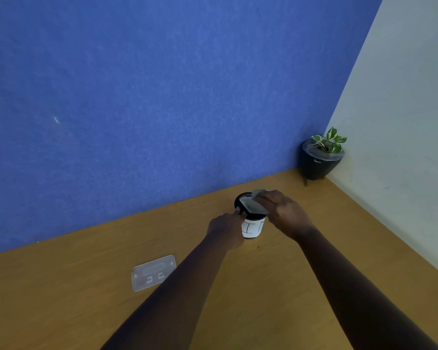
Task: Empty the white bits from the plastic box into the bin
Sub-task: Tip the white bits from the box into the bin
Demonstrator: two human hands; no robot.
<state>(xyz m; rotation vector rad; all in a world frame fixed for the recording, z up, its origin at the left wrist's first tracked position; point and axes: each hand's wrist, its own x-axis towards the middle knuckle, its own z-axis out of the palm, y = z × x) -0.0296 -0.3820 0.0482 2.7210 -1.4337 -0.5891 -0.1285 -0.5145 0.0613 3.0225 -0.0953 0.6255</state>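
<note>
A small black bin (pixel 253 229) with a white label stands on the wooden desk (pixel 276 286). My right hand (pixel 283 210) grips a clear plastic box (pixel 253 204) and holds it tilted over the bin's open top, its mouth facing down to the left. My left hand (pixel 226 226) rests against the bin's left side, fingers at its rim. I cannot make out the white bits; the box and my hands hide the inside of the bin.
The box's clear lid (pixel 152 272) lies flat on the desk to the left of my left forearm. A potted plant (pixel 323 157) stands in the far right corner, where the blue wall meets the pale wall.
</note>
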